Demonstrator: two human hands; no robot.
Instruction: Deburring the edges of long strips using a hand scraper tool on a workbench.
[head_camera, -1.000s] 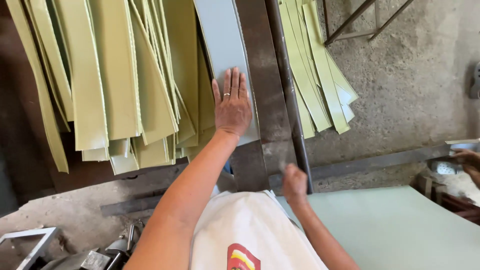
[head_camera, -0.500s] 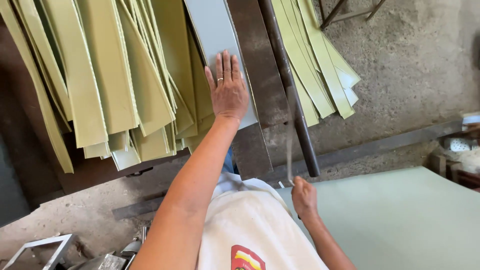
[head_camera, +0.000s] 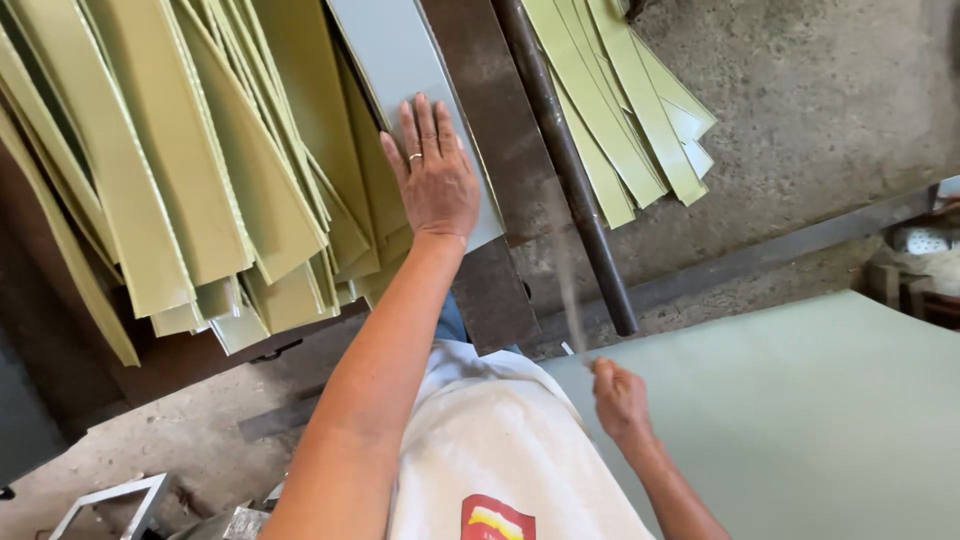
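Observation:
My left hand (head_camera: 435, 180), with a ring on one finger, lies flat with fingers together on a pale grey sheet-metal strip (head_camera: 400, 60) on the bench. Next to it on the left is a fanned pile of olive-green strips (head_camera: 200, 150). My right hand (head_camera: 620, 395) is low by my waist, at the near corner of a large pale green sheet (head_camera: 800, 420). Its fingers are closed on a thin sliver (head_camera: 570, 300) that stands up from it, blurred by motion.
A dark steel bar (head_camera: 570, 180) runs beside a rusty plate (head_camera: 490, 110) right of the grey strip. More green strips (head_camera: 620, 110) lie beyond the bar on the concrete floor (head_camera: 820, 110). A metal frame (head_camera: 100, 500) sits at the bottom left, and a white object (head_camera: 920, 240) at the right edge.
My right hand has dropped away from the bar towards the large sheet, drawing the thin sliver with it. My left hand has stayed flat on the grey strip.

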